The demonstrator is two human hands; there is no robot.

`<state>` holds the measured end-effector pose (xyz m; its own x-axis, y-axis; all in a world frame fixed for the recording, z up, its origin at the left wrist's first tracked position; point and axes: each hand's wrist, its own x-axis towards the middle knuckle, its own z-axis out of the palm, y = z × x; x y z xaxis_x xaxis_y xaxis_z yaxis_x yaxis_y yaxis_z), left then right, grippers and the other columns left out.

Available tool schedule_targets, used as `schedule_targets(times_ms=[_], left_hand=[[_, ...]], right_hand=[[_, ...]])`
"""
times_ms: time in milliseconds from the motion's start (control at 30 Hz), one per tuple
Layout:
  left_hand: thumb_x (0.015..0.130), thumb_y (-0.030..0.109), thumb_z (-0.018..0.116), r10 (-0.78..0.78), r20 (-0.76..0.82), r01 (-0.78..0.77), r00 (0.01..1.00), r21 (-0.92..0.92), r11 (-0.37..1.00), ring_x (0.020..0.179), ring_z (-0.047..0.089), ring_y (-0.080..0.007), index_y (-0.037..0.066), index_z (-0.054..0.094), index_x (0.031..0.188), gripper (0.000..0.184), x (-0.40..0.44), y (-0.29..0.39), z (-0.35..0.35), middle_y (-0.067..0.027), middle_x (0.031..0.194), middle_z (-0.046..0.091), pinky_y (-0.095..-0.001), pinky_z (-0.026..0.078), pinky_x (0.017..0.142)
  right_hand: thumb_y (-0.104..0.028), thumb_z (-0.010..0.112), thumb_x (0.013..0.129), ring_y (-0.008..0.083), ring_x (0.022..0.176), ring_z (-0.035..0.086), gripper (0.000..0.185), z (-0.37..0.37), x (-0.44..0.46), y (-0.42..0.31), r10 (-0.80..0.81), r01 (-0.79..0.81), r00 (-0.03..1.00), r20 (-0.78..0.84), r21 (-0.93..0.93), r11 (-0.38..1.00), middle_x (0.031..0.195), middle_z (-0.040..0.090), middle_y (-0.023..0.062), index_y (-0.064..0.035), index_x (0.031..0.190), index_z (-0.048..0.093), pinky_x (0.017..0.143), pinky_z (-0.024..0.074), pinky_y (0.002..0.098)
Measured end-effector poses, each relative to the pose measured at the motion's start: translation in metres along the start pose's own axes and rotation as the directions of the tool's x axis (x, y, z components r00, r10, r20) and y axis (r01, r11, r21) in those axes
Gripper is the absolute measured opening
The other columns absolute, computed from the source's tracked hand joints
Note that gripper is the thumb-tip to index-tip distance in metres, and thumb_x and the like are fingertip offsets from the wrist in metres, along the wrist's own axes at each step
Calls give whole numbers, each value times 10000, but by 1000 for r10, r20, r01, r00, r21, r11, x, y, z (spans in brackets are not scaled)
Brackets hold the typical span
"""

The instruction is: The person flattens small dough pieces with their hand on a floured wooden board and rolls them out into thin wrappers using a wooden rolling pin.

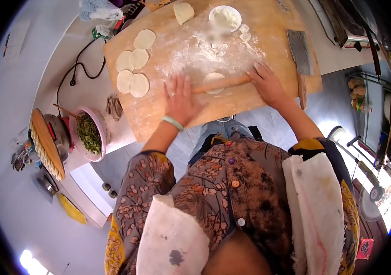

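I have my left hand (178, 99) and right hand (267, 85) flat, fingers straight, on the pin (234, 82) across the dough (213, 77).

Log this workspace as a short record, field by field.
Surface: floured wooden board
Left hand: laid on the left end of the rolling pin
Right hand: on the pin's right end
Under the pin: one dough round
Board's left side: five flat rounds, some overlapping
Board's far side: dough lump; white bowl of pale powder
Board's right side: cleaver, handle toward the person
Left of board: pink bowl with chopped green mixture
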<state>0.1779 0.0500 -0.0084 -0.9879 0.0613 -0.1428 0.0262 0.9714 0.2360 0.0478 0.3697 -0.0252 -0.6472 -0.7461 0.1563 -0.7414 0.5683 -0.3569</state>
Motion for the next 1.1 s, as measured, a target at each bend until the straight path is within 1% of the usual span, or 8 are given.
schedule_targets(times_ms=[100, 133, 267, 400, 500, 700, 900, 1100], left_hand=[[873, 543, 605, -15, 64, 18, 998, -33, 999, 1527, 123, -404, -9, 234, 1556, 954, -9, 3, 4, -247, 1623, 213, -614, 6, 1198], [878, 528, 600, -20, -43, 19, 999, -25, 1000, 1525, 121, -414, -15, 230, 1555, 943, 4, -5, 8, -259, 1620, 209, -614, 13, 1198], [866, 525, 609, -99, -28, 99, 995, -1, 995, 1522, 127, -421, -21, 244, 1547, 946, 34, -19, -3, -254, 1623, 207, -618, 28, 1198], [846, 566, 622, 15, 44, -14, 999, -30, 999, 1524, 135, -407, -35, 267, 1535, 981, -16, -1, 5, -236, 1633, 192, -606, 13, 1206], [852, 572, 617, 25, -58, -27, 998, -25, 999, 1525, 140, -397, -26, 260, 1541, 980, -4, -13, 13, -234, 1629, 205, -603, 14, 1206], [868, 602, 600, 21, -35, -20, 999, 34, 999, 1521, 149, -396, -8, 262, 1542, 970, 27, -27, 4, -239, 1624, 212, -600, 39, 1206], [842, 586, 645, 118, -60, -116, 991, 40, 992, 1520, 153, -386, -2, 251, 1547, 999, 10, -27, 9, -206, 1630, 218, -601, 50, 1205], [888, 632, 561, 156, 59, -164, 986, 157, 974, 1522, 147, -384, -9, 241, 1549, 975, 18, -32, -2, -225, 1629, 205, -625, 52, 1197]], right_hand=[[-54, 597, 870, 408, 1360, 440, 444, -8, 13, -17, -33, 34, 998, 55, -5, 999, 1389, 512, 217, -83, 1313, 577, 1169, 327, 493], [-54, 609, 861, 409, 1355, 446, 452, -11, 25, -20, -64, 63, 995, 82, 5, 998, 1396, 507, 222, -85, 1311, 579, 1166, 333, 491], [-72, 640, 859, 410, 1340, 465, 453, -9, 36, -6, -14, 14, 1000, 3, 17, 1000, 1389, 513, 214, -83, 1308, 579, 1152, 348, 511], [-98, 601, 899, 411, 1342, 460, 426, -4, -13, -23, 32, -34, 999, 39, 55, 998, 1379, 525, 215, -90, 1324, 582, 1149, 349, 502], [-134, 590, 930, 415, 1327, 470, 406, 0, 2, -29, 0, -1, 1000, 29, 28, 1000, 1379, 527, 225, -93, 1334, 585, 1129, 366, 499], [-108, 598, 917, 428, 1325, 474, 394, 0, 5, -20, 127, -128, 991, 30, 37, 991, 1369, 529, 235, -70, 1309, 589, 1108, 395, 481], [-123, 575, 934, 423, 1291, 499, 350, -4, -3, -52, 38, -38, 999, -6, -9, 999, 1348, 538, 230, -70, 1279, 602, 1093, 405, 490], [-112, 582, 906, 404, 1292, 508, 356, -4, -16, -49, 191, -195, 980, 45, 85, 977, 1299, 566, 210, -68, 1258, 615, 1070, 415, 506]])
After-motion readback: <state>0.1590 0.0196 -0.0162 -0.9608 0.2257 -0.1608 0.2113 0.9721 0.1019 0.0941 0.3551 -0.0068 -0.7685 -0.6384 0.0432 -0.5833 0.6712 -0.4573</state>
